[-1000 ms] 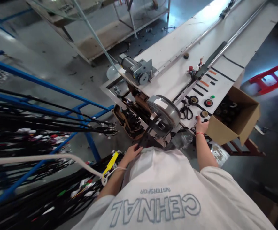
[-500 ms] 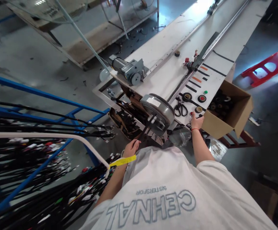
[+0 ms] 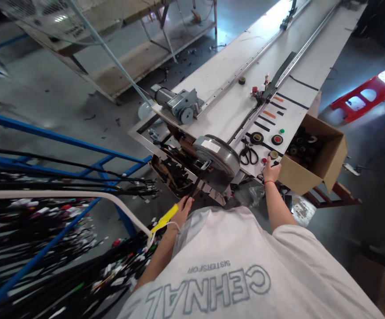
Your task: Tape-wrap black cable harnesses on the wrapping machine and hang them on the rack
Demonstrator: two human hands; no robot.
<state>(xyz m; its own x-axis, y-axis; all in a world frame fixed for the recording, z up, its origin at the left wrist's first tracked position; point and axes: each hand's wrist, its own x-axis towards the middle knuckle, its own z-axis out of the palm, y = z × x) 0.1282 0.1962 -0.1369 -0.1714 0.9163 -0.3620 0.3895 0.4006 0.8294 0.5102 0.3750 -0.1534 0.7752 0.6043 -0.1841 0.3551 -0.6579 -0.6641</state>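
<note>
My left hand (image 3: pixel 183 212) is closed around the end of a black cable (image 3: pixel 196 184) that runs up to the grey round machine head (image 3: pixel 217 153). A yellow tag (image 3: pixel 166 219) on a pale cord lies against the left wrist. My right hand (image 3: pixel 272 170) is at the table's near corner, fingers curled with the thumb up, beside a red button (image 3: pixel 264 161) and a tape roll (image 3: pixel 273 154). Whether it holds anything is too small to tell. Black scissors (image 3: pixel 248 153) and two more tape rolls (image 3: pixel 256 138) lie close by.
A cardboard box (image 3: pixel 333 153) of rolls stands right of the long white table (image 3: pixel 225 75). A motor (image 3: pixel 166 96) sits on the table's left edge. Blue racks (image 3: pixel 63 138) with black cables fill the left. A red stool (image 3: pixel 361 99) lies far right.
The view has shifted slightly. The connector end at the round machine head now hangs at its left side, and the black cable runs straight to my left hand. The yellow tag has tilted upward.
</note>
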